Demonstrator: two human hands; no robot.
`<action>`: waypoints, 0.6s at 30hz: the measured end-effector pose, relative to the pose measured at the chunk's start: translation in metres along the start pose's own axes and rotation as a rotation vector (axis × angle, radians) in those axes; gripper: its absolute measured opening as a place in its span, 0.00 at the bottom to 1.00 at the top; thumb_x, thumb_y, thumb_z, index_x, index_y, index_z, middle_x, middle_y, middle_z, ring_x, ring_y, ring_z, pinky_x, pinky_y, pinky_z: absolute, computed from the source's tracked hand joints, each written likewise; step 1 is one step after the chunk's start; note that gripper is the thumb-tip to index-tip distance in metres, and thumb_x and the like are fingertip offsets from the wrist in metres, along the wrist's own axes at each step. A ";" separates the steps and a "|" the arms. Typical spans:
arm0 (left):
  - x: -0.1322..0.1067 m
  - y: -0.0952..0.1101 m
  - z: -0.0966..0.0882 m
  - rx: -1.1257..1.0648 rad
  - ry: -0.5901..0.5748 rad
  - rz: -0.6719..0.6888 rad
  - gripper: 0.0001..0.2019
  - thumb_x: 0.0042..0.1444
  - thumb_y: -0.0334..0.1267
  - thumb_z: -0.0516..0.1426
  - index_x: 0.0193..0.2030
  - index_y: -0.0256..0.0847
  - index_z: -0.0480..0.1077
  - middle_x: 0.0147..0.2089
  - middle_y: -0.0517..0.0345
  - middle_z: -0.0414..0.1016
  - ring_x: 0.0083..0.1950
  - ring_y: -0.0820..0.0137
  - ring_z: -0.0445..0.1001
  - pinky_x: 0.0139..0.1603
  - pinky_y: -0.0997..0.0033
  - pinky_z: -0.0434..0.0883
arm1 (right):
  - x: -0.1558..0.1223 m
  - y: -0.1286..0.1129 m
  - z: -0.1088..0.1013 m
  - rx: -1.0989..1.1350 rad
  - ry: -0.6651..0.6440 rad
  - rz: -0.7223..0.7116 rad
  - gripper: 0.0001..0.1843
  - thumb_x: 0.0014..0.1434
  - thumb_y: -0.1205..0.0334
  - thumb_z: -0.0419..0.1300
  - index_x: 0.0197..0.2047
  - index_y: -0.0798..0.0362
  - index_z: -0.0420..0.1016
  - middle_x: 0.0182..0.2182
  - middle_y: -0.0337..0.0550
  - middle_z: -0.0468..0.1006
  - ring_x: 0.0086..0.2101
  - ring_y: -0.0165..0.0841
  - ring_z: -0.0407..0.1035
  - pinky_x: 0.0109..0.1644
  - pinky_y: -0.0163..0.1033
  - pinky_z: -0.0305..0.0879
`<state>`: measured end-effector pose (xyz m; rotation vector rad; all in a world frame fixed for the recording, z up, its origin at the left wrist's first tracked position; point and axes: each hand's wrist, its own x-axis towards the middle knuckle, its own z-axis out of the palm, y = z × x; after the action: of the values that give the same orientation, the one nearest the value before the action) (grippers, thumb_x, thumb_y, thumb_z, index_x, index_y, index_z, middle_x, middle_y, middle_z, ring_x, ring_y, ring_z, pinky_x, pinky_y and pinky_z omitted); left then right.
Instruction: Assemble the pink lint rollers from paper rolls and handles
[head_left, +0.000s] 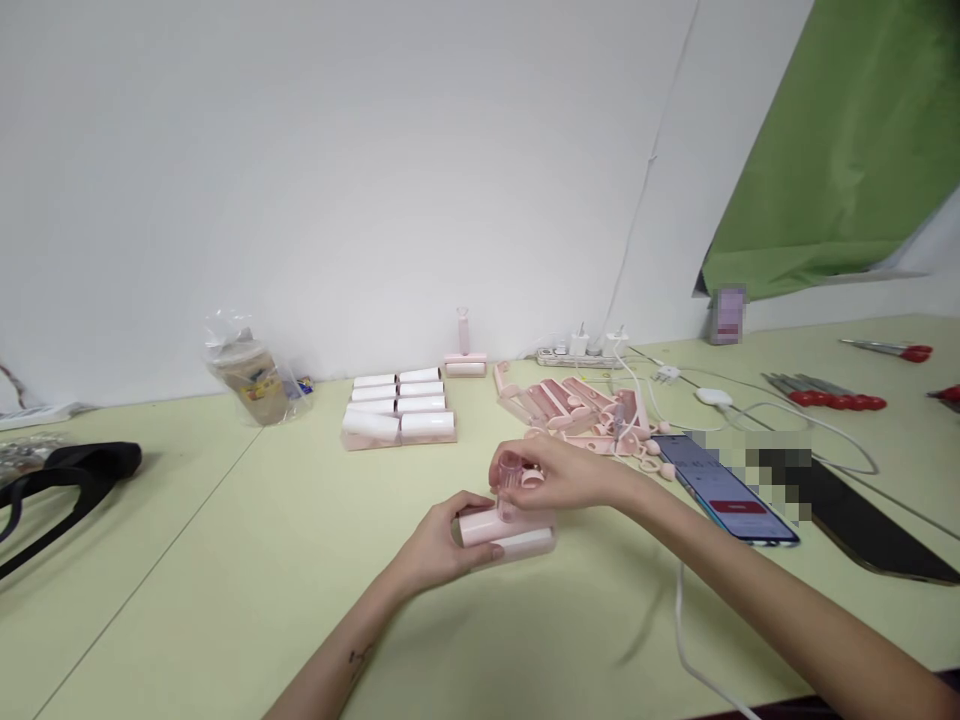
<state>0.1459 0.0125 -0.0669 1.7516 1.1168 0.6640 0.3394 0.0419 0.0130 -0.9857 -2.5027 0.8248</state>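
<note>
1. White rolls (427, 422): rows near worktop (225, 600) back edge, left of the hands.
2. Left hand (442, 545): grasping left end of pink roller (525, 530), midway between front and back edges. Firm grip advisable.
3. Right hand (559, 472): fingers around translucent handle piece (510, 475); best square to roller, no sideways force.
4. Pink parts (551, 400): piled toward back edge.

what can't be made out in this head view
All in the head view:
Left end of the roller: covered by the left hand.
Part of the handle: covered by the right hand.
Upper end of the black slab: pixelated.
Purple object: pixelated.
Rest of the black strap: cut off by the left edge.
Cup label: too small, behind clear plastic.
</note>
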 end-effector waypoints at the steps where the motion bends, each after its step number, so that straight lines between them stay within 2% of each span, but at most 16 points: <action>1: -0.001 -0.001 0.000 -0.004 0.003 0.010 0.21 0.43 0.37 0.60 0.47 0.41 0.65 0.46 0.56 0.71 0.45 0.64 0.69 0.44 0.68 0.67 | -0.001 0.000 0.001 -0.004 0.017 0.012 0.08 0.51 0.65 0.55 0.36 0.53 0.71 0.31 0.38 0.74 0.32 0.30 0.67 0.31 0.31 0.59; 4: -0.003 -0.005 0.000 0.009 0.010 0.039 0.24 0.43 0.39 0.60 0.49 0.41 0.63 0.50 0.53 0.68 0.49 0.62 0.67 0.48 0.65 0.65 | -0.009 0.001 0.002 0.006 0.046 0.063 0.16 0.53 0.58 0.55 0.47 0.50 0.67 0.33 0.39 0.73 0.34 0.31 0.66 0.35 0.33 0.60; 6: -0.003 -0.004 -0.003 0.027 0.044 0.058 0.33 0.38 0.41 0.63 0.53 0.42 0.59 0.56 0.50 0.62 0.55 0.58 0.62 0.53 0.61 0.61 | -0.016 0.005 -0.002 0.022 0.085 0.120 0.29 0.52 0.53 0.57 0.56 0.47 0.57 0.37 0.39 0.70 0.36 0.33 0.65 0.37 0.35 0.60; 7: -0.001 -0.001 -0.004 0.025 0.074 0.075 0.37 0.36 0.42 0.65 0.56 0.43 0.57 0.59 0.49 0.59 0.58 0.56 0.59 0.55 0.60 0.59 | -0.020 0.009 -0.005 0.040 0.131 0.146 0.32 0.52 0.51 0.57 0.58 0.46 0.53 0.38 0.40 0.68 0.37 0.33 0.64 0.37 0.36 0.60; 9: 0.003 0.010 -0.006 -0.014 0.140 0.149 0.40 0.37 0.43 0.65 0.58 0.45 0.53 0.62 0.50 0.54 0.61 0.57 0.53 0.59 0.59 0.54 | -0.025 0.016 -0.011 0.117 0.252 0.175 0.26 0.56 0.48 0.50 0.57 0.46 0.53 0.39 0.41 0.65 0.35 0.32 0.63 0.37 0.37 0.61; 11: 0.012 0.025 -0.004 -0.105 0.160 0.248 0.35 0.42 0.44 0.62 0.57 0.45 0.54 0.60 0.50 0.56 0.61 0.60 0.53 0.59 0.60 0.52 | -0.028 0.022 -0.016 0.204 0.326 0.152 0.19 0.60 0.50 0.43 0.52 0.47 0.57 0.38 0.41 0.64 0.34 0.31 0.62 0.38 0.38 0.61; 13: 0.022 0.039 0.001 -0.236 0.106 0.321 0.27 0.46 0.43 0.60 0.52 0.42 0.58 0.55 0.49 0.63 0.57 0.62 0.59 0.55 0.64 0.57 | -0.027 0.021 -0.020 0.203 0.310 0.100 0.16 0.60 0.51 0.44 0.48 0.48 0.61 0.37 0.40 0.64 0.34 0.31 0.61 0.39 0.37 0.61; 15: 0.032 0.047 0.010 -0.391 0.008 0.317 0.19 0.48 0.43 0.58 0.45 0.39 0.61 0.43 0.50 0.70 0.46 0.65 0.68 0.41 0.69 0.64 | -0.024 0.016 -0.022 0.119 0.259 0.045 0.15 0.57 0.53 0.51 0.47 0.47 0.62 0.39 0.40 0.65 0.36 0.31 0.62 0.40 0.37 0.61; 16: 0.037 0.049 0.014 -0.452 -0.029 0.300 0.16 0.49 0.44 0.57 0.41 0.38 0.61 0.35 0.54 0.71 0.38 0.68 0.70 0.33 0.73 0.64 | -0.022 0.013 -0.023 0.079 0.239 0.022 0.16 0.56 0.54 0.53 0.48 0.47 0.63 0.40 0.41 0.66 0.37 0.32 0.62 0.40 0.37 0.61; 18: 0.042 0.047 0.021 -0.522 -0.063 0.270 0.12 0.51 0.45 0.54 0.35 0.38 0.60 0.22 0.63 0.64 0.25 0.74 0.64 0.23 0.77 0.58 | -0.019 0.006 -0.024 0.036 0.228 -0.009 0.19 0.54 0.57 0.56 0.49 0.47 0.62 0.43 0.41 0.67 0.40 0.32 0.63 0.42 0.37 0.62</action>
<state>0.2003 0.0342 -0.0350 1.4615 0.5924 0.9596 0.3676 0.0417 0.0265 -0.9951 -2.2899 0.7089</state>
